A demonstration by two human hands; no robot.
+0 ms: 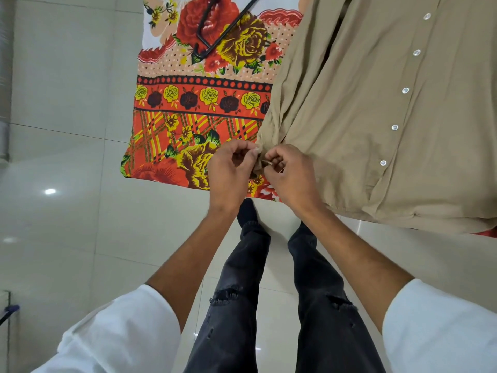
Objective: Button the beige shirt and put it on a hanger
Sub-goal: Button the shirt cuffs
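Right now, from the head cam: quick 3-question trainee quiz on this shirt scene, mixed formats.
1. True or false: the black hanger is already inside the beige shirt.
2. Multiple choice: the left hand and right hand are working at A) the collar, B) a sleeve cuff at the shirt's edge, C) the hanger hook.
3. Fill in: the shirt lies on a ____-patterned cloth.

Key: 1 false, it lies apart on the cloth; 2 B; 3 floral.

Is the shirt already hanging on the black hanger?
No, the beige shirt lies flat on the floral cloth, apart from the black hanger.
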